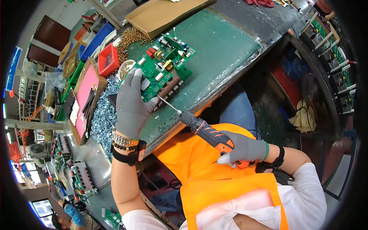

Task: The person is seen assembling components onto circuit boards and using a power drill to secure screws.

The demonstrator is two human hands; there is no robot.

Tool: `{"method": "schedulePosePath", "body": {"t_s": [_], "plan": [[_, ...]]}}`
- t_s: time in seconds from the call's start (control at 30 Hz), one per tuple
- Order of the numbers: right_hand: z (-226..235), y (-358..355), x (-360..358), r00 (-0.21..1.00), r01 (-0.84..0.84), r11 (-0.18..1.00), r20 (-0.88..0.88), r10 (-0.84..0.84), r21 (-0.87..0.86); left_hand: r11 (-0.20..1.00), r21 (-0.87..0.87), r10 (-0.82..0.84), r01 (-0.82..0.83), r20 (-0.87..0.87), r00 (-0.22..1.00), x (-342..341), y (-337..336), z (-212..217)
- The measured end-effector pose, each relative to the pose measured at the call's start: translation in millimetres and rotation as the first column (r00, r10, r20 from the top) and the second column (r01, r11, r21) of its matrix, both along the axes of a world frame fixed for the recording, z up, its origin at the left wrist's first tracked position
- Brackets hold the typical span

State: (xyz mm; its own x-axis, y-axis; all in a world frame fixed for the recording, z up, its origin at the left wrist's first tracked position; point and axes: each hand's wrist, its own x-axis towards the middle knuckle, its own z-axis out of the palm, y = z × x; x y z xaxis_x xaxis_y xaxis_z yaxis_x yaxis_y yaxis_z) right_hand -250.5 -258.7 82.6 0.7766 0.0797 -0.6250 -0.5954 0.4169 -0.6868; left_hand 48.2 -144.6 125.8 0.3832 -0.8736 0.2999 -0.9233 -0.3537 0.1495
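A green circuit board [168, 65] crowded with components lies on the green mat, a brown strip along its near edge. My left hand [133, 101], in a grey glove, rests against the board's left end. Its fingers stretch along the board and its thumb is spread toward the near edge. In my right hand [245, 148], also gloved in grey, is an orange-and-black electric screwdriver [209, 134], fingers wrapped round its handle. The long thin bit [168, 104] reaches up-left to the board's near edge beside my left thumb. Whether the tip touches a screw is too small to tell.
Silver metal parts [102, 111] are heaped left of my left hand. Beyond them sit a red bin [108, 60], a small white bowl [126, 69], copper-coloured parts [130, 40] and a pink-lined box [85, 97]. A cardboard tray [165, 15] stands at the far side. The table edge [214, 94] runs diagonally near me.
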Motion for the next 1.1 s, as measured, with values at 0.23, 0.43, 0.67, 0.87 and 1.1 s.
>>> {"method": "schedulePosePath", "body": {"t_s": [0.23,0.43,0.67,0.87,1.1], "plan": [[-0.8,3.6,0.8,0.999,-0.012,0.996,0.039,0.009,0.085,0.999,-0.039,-0.016,0.018,0.029,0.999,0.8,-0.4,-4.6],[-1.5,10.3,4.4,0.998,-0.012,0.984,0.063,0.001,0.179,0.999,-0.038,-0.013,0.014,0.034,0.999,0.7,0.7,-4.5],[0.9,10.4,5.6,0.997,-0.039,0.982,0.076,0.026,0.185,0.998,-0.052,-0.020,0.022,0.048,0.999,0.4,-1.0,-4.4],[4.3,13.1,8.1,0.999,-0.040,0.987,-0.021,0.044,0.157,0.997,-0.066,-0.029,0.032,0.049,0.998,0.5,0.0,-4.7],[0.1,16.2,10.0,0.999,-0.043,0.989,0.013,0.041,0.138,0.999,-0.042,-0.018,0.019,0.023,1.000,2.7,-0.4,-3.6]]}}
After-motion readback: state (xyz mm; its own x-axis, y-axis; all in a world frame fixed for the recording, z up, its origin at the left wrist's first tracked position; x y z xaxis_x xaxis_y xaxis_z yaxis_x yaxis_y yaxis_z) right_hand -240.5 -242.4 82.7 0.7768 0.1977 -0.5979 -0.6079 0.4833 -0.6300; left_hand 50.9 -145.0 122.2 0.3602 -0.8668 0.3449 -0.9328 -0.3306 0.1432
